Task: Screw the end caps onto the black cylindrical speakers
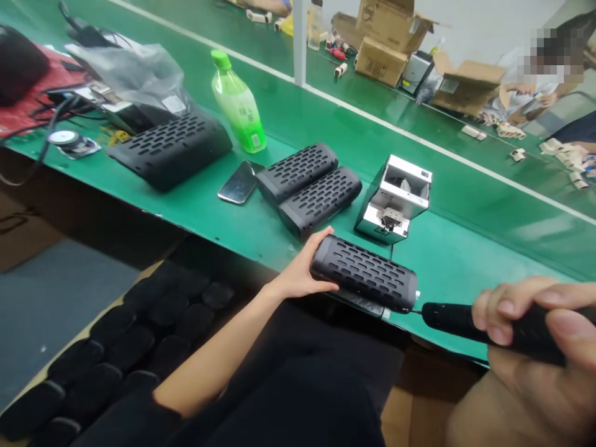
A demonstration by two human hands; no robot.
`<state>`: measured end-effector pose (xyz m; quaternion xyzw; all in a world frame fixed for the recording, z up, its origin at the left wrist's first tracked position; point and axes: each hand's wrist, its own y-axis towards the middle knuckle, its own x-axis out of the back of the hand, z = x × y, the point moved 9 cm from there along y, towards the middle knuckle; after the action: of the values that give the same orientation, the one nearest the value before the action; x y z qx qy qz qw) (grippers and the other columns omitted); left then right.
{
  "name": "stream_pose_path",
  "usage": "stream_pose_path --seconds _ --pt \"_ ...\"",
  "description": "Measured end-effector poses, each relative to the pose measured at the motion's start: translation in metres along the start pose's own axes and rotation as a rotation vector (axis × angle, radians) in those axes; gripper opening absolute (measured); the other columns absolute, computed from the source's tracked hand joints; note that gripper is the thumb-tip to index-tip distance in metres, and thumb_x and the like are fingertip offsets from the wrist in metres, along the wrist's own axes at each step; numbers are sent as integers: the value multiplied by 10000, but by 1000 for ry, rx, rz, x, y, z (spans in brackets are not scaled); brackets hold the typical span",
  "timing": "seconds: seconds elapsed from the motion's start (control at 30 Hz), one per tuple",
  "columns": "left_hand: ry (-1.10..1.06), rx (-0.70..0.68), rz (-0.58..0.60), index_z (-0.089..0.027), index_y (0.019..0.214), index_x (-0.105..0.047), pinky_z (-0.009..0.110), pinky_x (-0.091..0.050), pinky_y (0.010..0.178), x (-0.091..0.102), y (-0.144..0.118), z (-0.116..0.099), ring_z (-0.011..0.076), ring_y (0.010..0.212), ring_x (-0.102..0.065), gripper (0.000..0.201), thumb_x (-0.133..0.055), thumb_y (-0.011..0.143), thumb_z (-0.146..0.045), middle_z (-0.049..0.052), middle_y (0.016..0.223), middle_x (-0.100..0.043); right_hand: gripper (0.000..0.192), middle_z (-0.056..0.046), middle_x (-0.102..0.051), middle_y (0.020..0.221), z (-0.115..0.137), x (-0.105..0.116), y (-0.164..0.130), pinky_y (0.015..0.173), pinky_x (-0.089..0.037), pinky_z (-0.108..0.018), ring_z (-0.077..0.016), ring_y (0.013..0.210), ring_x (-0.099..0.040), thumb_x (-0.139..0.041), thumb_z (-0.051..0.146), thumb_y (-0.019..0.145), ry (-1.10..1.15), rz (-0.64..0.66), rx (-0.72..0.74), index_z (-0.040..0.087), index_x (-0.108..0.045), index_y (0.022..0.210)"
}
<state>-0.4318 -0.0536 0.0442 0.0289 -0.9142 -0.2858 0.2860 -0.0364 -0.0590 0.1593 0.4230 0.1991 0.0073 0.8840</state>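
Observation:
My left hand (302, 270) grips one end of a black slotted housing (365, 270), which lies on its side at the front edge of the green table. Wrapped round a black electric screwdriver (454, 318) is my right hand (535, 329). The thin bit of the screwdriver reaches the lower corner of the housing's right end; whether it sits in a screw is too small to tell. Behind the housing, two more black slotted housings (321, 198) lie side by side. A silver and black box with an open top (395, 195) stands to their right.
A phone (239, 182), a green-capped bottle (238, 105) and a larger black slotted casing (172, 149) are further left, near cables and a plastic bag (139, 74). Below the table, several dark rounded pieces fill a box (116, 335). Across the bench, a person works beside cardboard boxes (382, 59).

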Motion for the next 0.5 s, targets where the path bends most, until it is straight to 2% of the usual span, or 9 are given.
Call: stream_pose_path --seconds 0.07,0.17,0.3,0.5 --pt "6 -25 -1 -264 2043 -333 621 -247 1653 1 0 1 477 1933 -329 1391 -1141 989 -679 218 2050 -339 71 -9 -716 736 0 -10 -3 444 -449 -354 -163 468 -521 -874 195 903 64 22 19 245 -825 892" --pt "14 -71 -3 -277 2052 -328 617 -266 1649 1 0 2 480 1928 -344 1396 -1146 1007 -709 224 2044 -349 75 -21 -767 767 1 -24 -2 451 -507 -304 -146 472 -578 -881 132 917 156 73 61 199 -846 923" --pt "15 -67 -10 -285 2052 -331 602 -296 1642 2 1 3 468 1926 -355 1390 -1145 1011 -716 211 2042 -357 126 -4 -786 792 -1 -29 -4 465 -526 -279 -137 497 -640 -948 194 978 130 88 105 194 -831 931" --pt "28 -41 -14 -280 2040 -326 604 -286 1642 3 -1 2 462 1925 -359 1388 -1143 1003 -708 216 2036 -362 233 -2 -779 826 -18 -32 -12 512 -560 -261 -131 560 -682 -991 285 1048 93 89 55 192 -805 943"
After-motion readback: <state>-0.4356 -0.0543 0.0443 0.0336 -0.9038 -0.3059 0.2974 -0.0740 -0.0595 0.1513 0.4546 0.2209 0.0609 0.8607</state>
